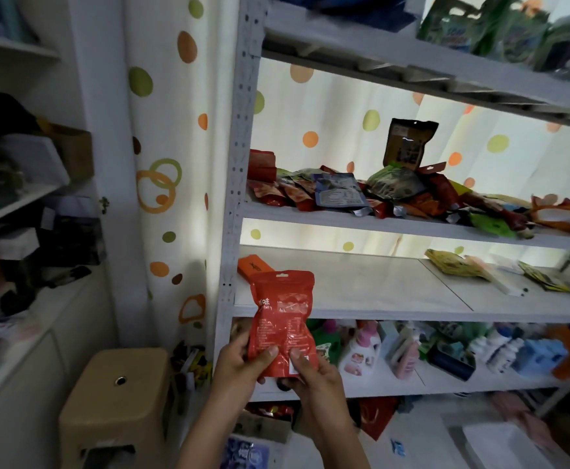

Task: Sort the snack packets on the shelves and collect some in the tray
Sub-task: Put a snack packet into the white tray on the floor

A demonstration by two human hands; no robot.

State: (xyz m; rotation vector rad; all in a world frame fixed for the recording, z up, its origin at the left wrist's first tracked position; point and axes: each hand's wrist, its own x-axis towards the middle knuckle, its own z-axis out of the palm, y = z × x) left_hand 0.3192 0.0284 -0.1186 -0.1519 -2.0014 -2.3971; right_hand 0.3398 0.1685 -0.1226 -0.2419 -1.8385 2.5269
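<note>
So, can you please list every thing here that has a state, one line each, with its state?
red packet: held upright in front of the shelves, sealed
left hand: grips the packet's lower left edge
right hand: pinches the packet's bottom right corner
brown packet: standing upright at the back of its shelf
packet pile: lying jumbled on that same shelf
orange packet: lying flat

A tan plastic stool [116, 397] stood on the floor left of the rack. Behind it hung a white curtain [168, 137] with orange and green dots. A pink-capped bottle [362, 346] and blue bottles [540, 355] sat on a low shelf.
</note>
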